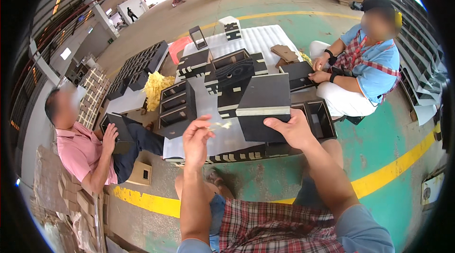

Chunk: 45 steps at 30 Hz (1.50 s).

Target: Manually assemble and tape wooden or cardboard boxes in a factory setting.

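Observation:
My right hand (290, 130) grips a black box-shaped wooden piece (264, 105) with a pale band across its front, held up above the floor. My left hand (196, 137) is raised beside it, pinching a small pale scrap (220, 125) between thumb and fingers, just left of the box. Below the box lies a white foam sheet (208, 141) with more black pieces on it.
Black shelf units (176, 108) and boxes (232, 70) stand on the foam sheet. A person in a pink shirt (80, 151) sits at left, another in a blue shirt (367, 63) sits at right handling a black box. Yellow scraps (156, 87) are piled nearby. Yellow floor lines (393, 170) run across.

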Each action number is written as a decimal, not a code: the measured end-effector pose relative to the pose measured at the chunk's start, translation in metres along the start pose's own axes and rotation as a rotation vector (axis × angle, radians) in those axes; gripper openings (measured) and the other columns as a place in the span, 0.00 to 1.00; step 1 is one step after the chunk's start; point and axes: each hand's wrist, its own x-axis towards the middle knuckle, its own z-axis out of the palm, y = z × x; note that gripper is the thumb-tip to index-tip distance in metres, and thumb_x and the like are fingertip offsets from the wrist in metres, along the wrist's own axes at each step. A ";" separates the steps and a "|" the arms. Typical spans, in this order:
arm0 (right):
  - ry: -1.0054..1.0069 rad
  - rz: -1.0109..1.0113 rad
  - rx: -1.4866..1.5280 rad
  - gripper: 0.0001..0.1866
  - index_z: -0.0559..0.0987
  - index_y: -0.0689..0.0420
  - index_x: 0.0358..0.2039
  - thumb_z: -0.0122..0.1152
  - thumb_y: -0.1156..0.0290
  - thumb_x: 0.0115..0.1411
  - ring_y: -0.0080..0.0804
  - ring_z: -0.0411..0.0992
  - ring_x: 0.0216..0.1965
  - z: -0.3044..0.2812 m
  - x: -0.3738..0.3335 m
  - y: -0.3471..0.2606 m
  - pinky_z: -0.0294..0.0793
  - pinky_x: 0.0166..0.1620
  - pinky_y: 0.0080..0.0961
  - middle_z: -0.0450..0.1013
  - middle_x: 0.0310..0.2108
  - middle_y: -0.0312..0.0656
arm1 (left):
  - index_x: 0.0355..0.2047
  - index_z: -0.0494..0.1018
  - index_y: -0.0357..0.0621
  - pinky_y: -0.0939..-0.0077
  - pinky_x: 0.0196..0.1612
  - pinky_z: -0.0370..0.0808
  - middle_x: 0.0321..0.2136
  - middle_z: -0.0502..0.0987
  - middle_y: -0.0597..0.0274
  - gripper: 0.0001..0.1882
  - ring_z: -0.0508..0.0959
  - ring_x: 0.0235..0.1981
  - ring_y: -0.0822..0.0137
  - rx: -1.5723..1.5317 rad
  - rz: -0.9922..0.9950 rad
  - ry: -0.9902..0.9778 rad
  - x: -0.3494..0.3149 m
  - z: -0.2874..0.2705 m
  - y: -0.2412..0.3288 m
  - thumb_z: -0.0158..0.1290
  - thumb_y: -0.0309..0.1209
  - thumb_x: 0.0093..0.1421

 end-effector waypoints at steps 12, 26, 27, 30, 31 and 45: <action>-0.232 -0.021 -0.367 0.23 0.83 0.66 0.45 0.75 0.60 0.58 0.22 0.76 0.37 0.008 -0.011 0.008 0.78 0.44 0.27 0.83 0.36 0.43 | 0.44 0.78 0.41 0.81 0.34 0.72 0.34 0.80 0.69 0.19 0.76 0.33 0.79 -0.070 -0.328 -0.172 -0.021 0.057 -0.004 0.55 0.46 0.70; -0.117 0.276 0.569 0.22 0.76 0.63 0.55 0.67 0.71 0.61 0.37 0.77 0.52 0.024 0.009 0.029 0.75 0.57 0.38 0.77 0.52 0.45 | 0.34 0.79 0.41 0.86 0.29 0.62 0.23 0.71 0.79 0.04 0.64 0.25 0.85 0.479 0.143 -0.043 -0.019 0.036 0.001 0.63 0.27 0.63; -0.060 0.250 0.545 0.21 0.76 0.64 0.54 0.67 0.75 0.60 0.37 0.77 0.50 0.028 0.009 0.030 0.76 0.56 0.37 0.77 0.51 0.44 | 0.32 0.78 0.41 0.86 0.27 0.59 0.21 0.67 0.81 0.06 0.62 0.23 0.86 0.475 0.283 0.141 -0.008 0.030 -0.006 0.61 0.28 0.66; 0.112 0.202 0.662 0.22 0.73 0.62 0.56 0.65 0.70 0.64 0.37 0.76 0.51 0.025 0.012 0.035 0.76 0.57 0.39 0.75 0.52 0.44 | 0.30 0.77 0.39 0.84 0.30 0.62 0.22 0.71 0.75 0.12 0.65 0.24 0.80 0.512 0.067 0.010 -0.005 0.014 0.002 0.53 0.33 0.70; 0.160 0.183 0.682 0.21 0.73 0.62 0.56 0.65 0.71 0.64 0.36 0.76 0.52 0.025 0.014 0.034 0.76 0.57 0.39 0.76 0.52 0.44 | 0.31 0.77 0.40 0.84 0.29 0.61 0.22 0.69 0.75 0.13 0.64 0.24 0.80 0.541 0.057 -0.106 -0.009 0.017 -0.003 0.52 0.35 0.69; 0.333 -0.010 0.371 0.17 0.77 0.66 0.51 0.66 0.73 0.64 0.29 0.75 0.49 0.037 0.009 0.035 0.73 0.53 0.29 0.77 0.49 0.42 | 0.40 0.76 0.33 0.74 0.30 0.67 0.23 0.72 0.67 0.14 0.69 0.25 0.75 0.582 -0.311 -0.409 -0.044 0.099 -0.035 0.52 0.34 0.65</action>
